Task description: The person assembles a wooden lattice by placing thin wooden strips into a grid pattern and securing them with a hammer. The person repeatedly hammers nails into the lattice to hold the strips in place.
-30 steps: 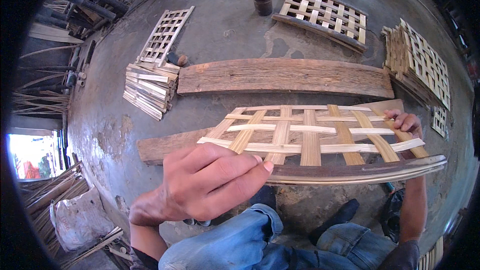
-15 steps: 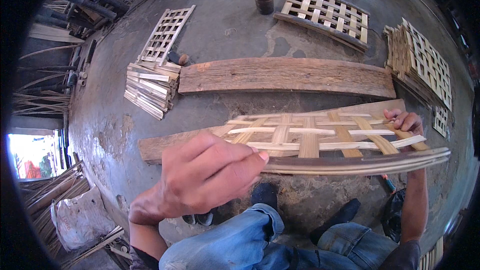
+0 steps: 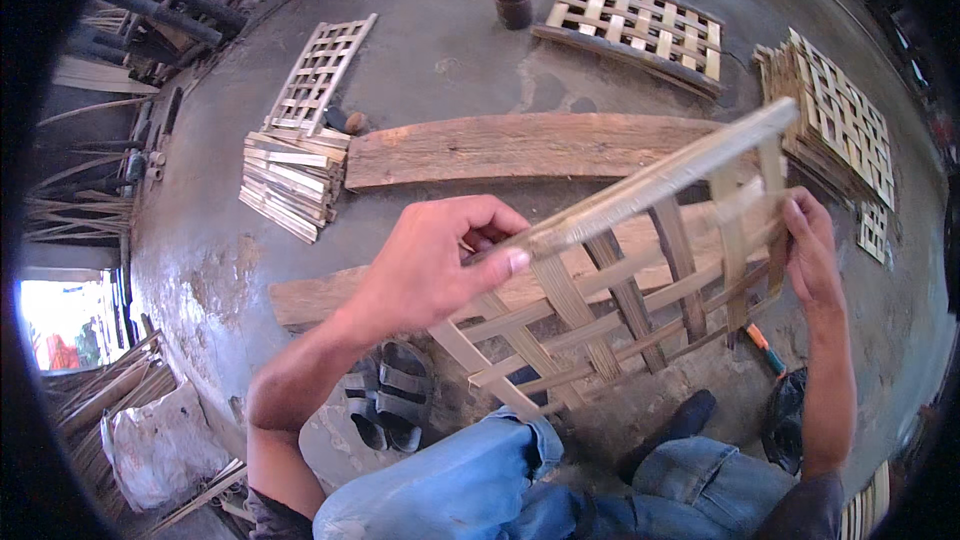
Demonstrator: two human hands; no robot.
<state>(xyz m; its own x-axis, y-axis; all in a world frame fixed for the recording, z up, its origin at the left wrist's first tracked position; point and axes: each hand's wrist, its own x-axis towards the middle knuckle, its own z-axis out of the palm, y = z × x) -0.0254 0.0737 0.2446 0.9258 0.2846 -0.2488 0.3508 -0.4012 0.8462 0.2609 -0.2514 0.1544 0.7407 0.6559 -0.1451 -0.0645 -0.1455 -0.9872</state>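
At far left a pale sack lies against loose thin strips; to its right, a pile of split slats rests on the floor, its upper end meeting a small lattice. A pair of strapped sandals sits near the person's left forearm. The left hand is narrowed, thumb against fingers, on the left end of the thick rail of the woven panel — this panel is held tilted above the floor, rail uppermost and rising toward the right, its crossed strips hanging below. Behind it lie a near plank and a far plank, with a dark cylindrical pot and a framed lattice beyond. The right hand grips the panel's right end — below it lies an orange-and-teal handle. At far right stands a stack of lattices.
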